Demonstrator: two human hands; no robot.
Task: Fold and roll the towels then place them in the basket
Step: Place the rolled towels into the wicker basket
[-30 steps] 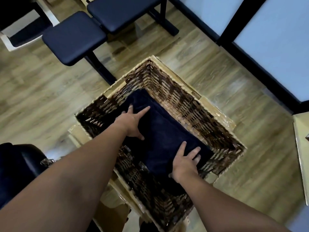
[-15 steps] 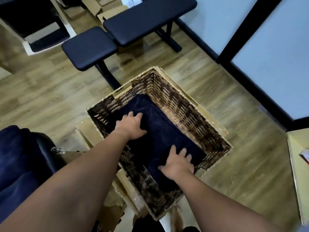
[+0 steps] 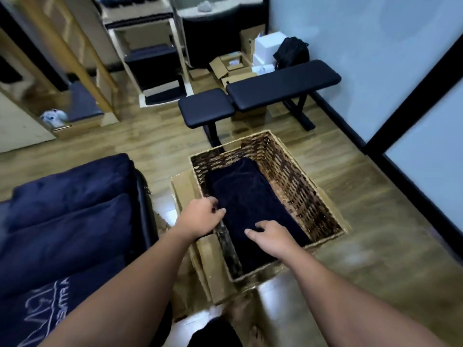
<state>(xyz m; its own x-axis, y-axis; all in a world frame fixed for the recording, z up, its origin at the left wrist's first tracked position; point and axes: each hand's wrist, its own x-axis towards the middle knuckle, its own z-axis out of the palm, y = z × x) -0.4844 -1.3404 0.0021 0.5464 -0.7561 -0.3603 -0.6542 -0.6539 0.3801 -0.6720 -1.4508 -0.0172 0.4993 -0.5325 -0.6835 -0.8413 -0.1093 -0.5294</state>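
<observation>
A dark navy towel (image 3: pixel 250 196) lies folded in the brown wicker basket (image 3: pixel 295 181), which stands on flattened cardboard on the floor. My left hand (image 3: pixel 200 216) hovers over the basket's left wall with its fingers loosely curled, next to the towel's left edge. My right hand (image 3: pixel 270 234) is above the near end of the towel, fingers loosely bent and holding nothing. More navy towels (image 3: pixel 65 211) are spread on a dark surface at the left.
A black padded bench (image 3: pixel 263 93) stands just beyond the basket. Open cardboard boxes (image 3: pixel 230 66) and a black bag (image 3: pixel 290 51) sit by the far wall. White shelving (image 3: pixel 150 58) stands at the back. A black frame (image 3: pixel 411 96) lines the wall at the right.
Both hands have lifted off the towel and drawn back toward me. The view has tilted up, showing more of the room and the towels at the left.
</observation>
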